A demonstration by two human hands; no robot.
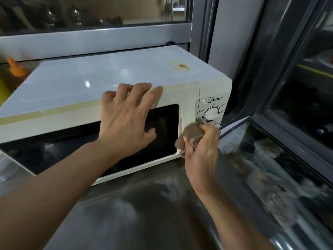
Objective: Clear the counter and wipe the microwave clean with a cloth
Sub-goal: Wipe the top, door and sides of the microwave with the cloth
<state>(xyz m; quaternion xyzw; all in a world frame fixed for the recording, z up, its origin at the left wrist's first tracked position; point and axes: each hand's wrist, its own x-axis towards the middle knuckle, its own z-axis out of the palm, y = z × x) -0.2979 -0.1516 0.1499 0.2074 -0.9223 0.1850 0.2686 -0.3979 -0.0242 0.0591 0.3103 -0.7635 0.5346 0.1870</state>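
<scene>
A cream-white microwave (75, 82) with a dark door window stands on the steel counter (147, 213). My left hand (126, 120) rests on its front top edge, fingers spread over the rim and thumb against the door glass. My right hand (201, 150) grips a bunched brown cloth (191, 134) and holds it against the microwave's front, at the seam between the door and the control panel, just below the white dial (212, 112).
An orange-capped yellow bottle (14, 69) stands behind the microwave at far left. A grey window frame (90, 42) runs behind it. At right, a dark glass pane and its sill (288, 141) border the counter.
</scene>
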